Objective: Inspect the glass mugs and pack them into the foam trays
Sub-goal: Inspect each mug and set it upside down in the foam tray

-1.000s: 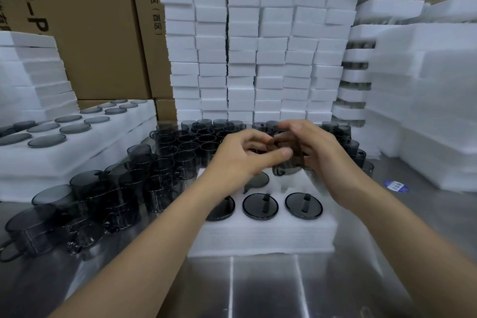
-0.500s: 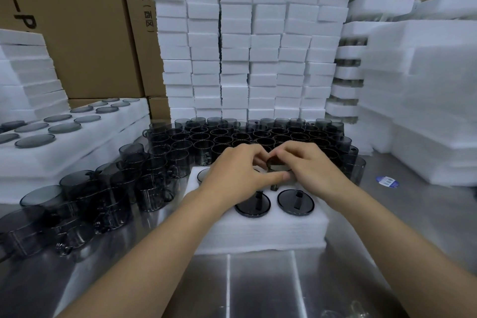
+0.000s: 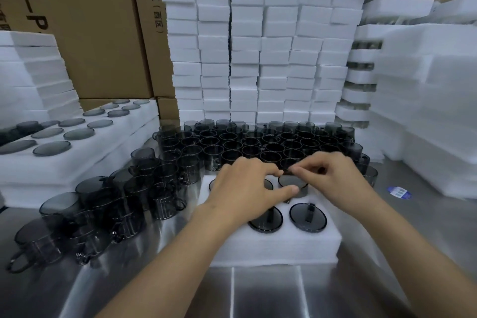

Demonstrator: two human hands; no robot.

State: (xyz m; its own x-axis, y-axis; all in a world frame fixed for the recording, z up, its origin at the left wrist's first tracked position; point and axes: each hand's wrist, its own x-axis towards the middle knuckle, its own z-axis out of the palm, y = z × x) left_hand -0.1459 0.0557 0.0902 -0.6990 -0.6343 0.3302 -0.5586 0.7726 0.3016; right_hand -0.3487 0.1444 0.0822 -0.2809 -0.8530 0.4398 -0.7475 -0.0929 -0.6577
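Gripping: the left hand [image 3: 242,188] curls round the near-left side of the mug [image 3: 293,183], thumb laid along its wall. The right hand [image 3: 335,181] pinches its far edge with the fingertips. Both hold it.
Mug position: base up, partly sunk in a back-row pocket of the foam tray [image 3: 284,248]; some wall shows above the foam.
Step, as judged: pressing the mug home. Most pockets are hidden by the hands, so the count left to fill is unclear.
Handling: smoked glass, so stiff, smooth and probably slick, and likely to chip at rim or handle. It looks light enough for fingertip work. The foam is soft and will drag on the wall. Best taken by the wall on opposite sides, pressed down evenly on the base, never levered by the handle.
Tray near row: two seated mugs [image 3: 308,217], base up, handles showing dark through the glass.
Behind the tray: loose mugs [image 3: 258,142], mouths up, packed touching.
Left of the tray: more mugs [image 3: 103,204] crowded on the steel table [image 3: 258,292]; beyond them a filled tray [image 3: 77,147].
Right of the tray: a blue label [image 3: 399,192] on the table, well apart.
Far behind the tray: foam stacks [image 3: 258,46] and cartons [image 3: 90,33].
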